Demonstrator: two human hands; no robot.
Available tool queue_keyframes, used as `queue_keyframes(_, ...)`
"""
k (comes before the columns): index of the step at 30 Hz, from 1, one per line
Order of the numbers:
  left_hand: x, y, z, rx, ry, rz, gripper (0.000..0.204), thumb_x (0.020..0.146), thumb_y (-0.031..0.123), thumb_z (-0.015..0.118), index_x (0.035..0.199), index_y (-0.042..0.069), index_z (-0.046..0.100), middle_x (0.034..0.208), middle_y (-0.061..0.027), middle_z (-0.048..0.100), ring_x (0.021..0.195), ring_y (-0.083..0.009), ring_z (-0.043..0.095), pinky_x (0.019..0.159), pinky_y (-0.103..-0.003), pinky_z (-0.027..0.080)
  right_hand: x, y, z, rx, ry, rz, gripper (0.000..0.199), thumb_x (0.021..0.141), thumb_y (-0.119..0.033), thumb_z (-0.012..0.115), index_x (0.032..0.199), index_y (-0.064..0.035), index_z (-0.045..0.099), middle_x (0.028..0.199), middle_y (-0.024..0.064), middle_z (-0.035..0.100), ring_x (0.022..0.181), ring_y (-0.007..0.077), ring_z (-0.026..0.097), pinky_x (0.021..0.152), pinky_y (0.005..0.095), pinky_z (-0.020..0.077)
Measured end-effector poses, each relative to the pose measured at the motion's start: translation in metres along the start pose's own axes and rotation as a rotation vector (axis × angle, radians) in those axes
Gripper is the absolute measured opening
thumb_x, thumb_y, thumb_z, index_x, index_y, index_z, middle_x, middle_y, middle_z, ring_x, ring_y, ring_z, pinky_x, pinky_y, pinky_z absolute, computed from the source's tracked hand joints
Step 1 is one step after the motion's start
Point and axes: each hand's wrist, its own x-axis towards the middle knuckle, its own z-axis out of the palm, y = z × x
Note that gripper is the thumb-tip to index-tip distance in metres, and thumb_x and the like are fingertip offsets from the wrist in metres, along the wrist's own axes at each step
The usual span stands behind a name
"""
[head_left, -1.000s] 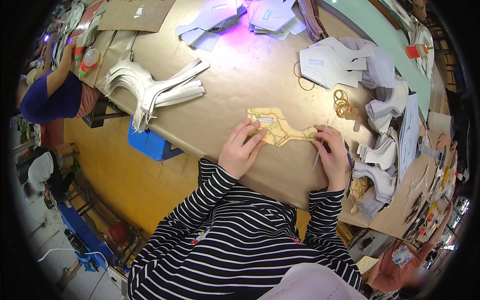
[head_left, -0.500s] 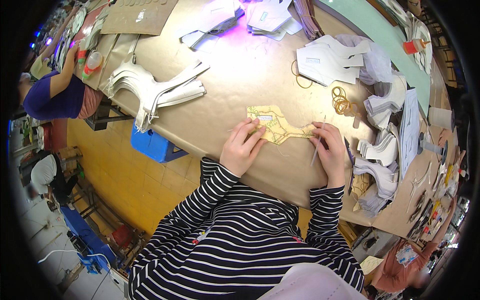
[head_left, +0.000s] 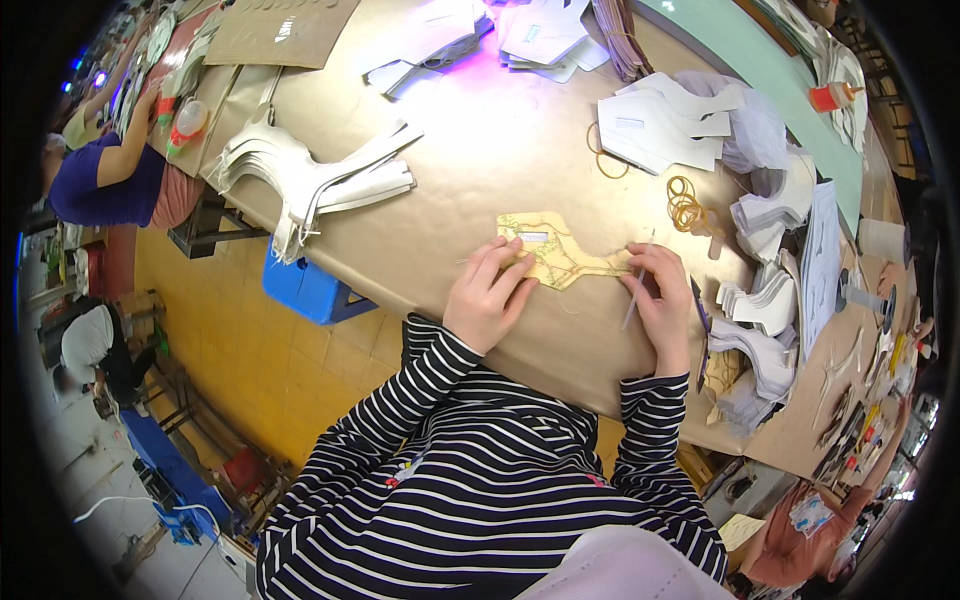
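Observation:
A yellow pattern piece (head_left: 565, 262) lies at the table's near edge, broad at its left end and narrowing to the right. Green printed marks and a small pale label show on its face. My left hand (head_left: 485, 300) grips its broad end, fingers on top and the thumb at the lower edge. With its fingertips, my right hand (head_left: 662, 298) pinches the narrow tip. A slim, pale, pen-like tool (head_left: 630, 312) runs through the right-hand fingers, slanting, its thin point up; its exact kind is unclear.
White cut pieces (head_left: 290, 175) are stacked to the left, others (head_left: 660, 125) at the far right. Rubber bands (head_left: 684, 205) and more stacks (head_left: 765, 295) sit right of my right hand. A blue stool (head_left: 305, 290) stands below the table's left edge. Co-workers (head_left: 110, 180) are around.
A loose thread that hung below the yellow piece no longer shows. Both hands keep their places on the piece, with barely any shift.

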Motion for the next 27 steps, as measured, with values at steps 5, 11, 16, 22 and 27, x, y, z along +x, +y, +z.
queue_keyframes(5,0.000,0.014,-0.003,0.200,-0.037,-0.008,0.035,0.080,0.015,0.078,0.114,0.007,0.072,0.124,-0.0092,0.063,0.123,-0.0293,0.055,0.104,-0.046,0.042,0.001,0.001,0.000,0.024,0.000,-0.005,0.029,0.072,0.004,0.078,0.098,-0.0028,0.068,0.114,0.0093,0.072,0.110,0.0281,0.062,0.087,0.0364,0.0530)
queue_keyframes(11,-0.008,0.049,0.011,0.490,-0.134,-0.102,0.056,0.078,0.026,0.077,0.127,0.001,0.063,0.119,-0.0070,0.056,0.118,-0.0222,0.049,0.097,-0.048,0.031,0.002,0.001,-0.002,-0.015,-0.019,-0.026,0.028,0.073,0.004,0.077,0.099,-0.0021,0.068,0.113,0.0111,0.071,0.109,0.0289,0.063,0.090,0.0370,0.0524)
queue_keyframes(16,-0.017,0.056,0.017,0.542,-0.222,-0.130,0.069,0.083,0.029,0.073,0.139,-0.004,0.053,0.101,-0.0055,0.054,0.098,-0.0202,0.052,0.084,-0.038,0.039,0.002,0.000,-0.002,-0.007,-0.010,-0.026,0.028,0.073,0.004,0.077,0.098,-0.0021,0.068,0.113,0.0111,0.071,0.109,0.0294,0.062,0.089,0.0373,0.0526)
queue_keyframes(22,-0.021,0.055,0.022,0.543,-0.256,-0.138,0.073,0.086,0.029,0.071,0.143,-0.008,0.047,0.090,-0.0051,0.051,0.085,-0.0186,0.052,0.075,-0.032,0.041,0.001,-0.001,-0.001,-0.015,-0.001,-0.031,0.027,0.074,0.004,0.076,0.098,-0.0019,0.068,0.113,0.0113,0.071,0.109,0.0295,0.062,0.089,0.0376,0.0524)
queue_keyframes(27,-0.022,0.052,0.023,0.504,-0.240,-0.125,0.070,0.088,0.028,0.069,0.143,-0.008,0.047,0.090,-0.0056,0.051,0.085,-0.0194,0.052,0.075,-0.034,0.042,0.000,0.001,0.000,-0.016,-0.003,-0.031,0.026,0.075,0.003,0.076,0.099,-0.0021,0.068,0.112,0.0111,0.071,0.109,0.0293,0.063,0.089,0.0376,0.0523)
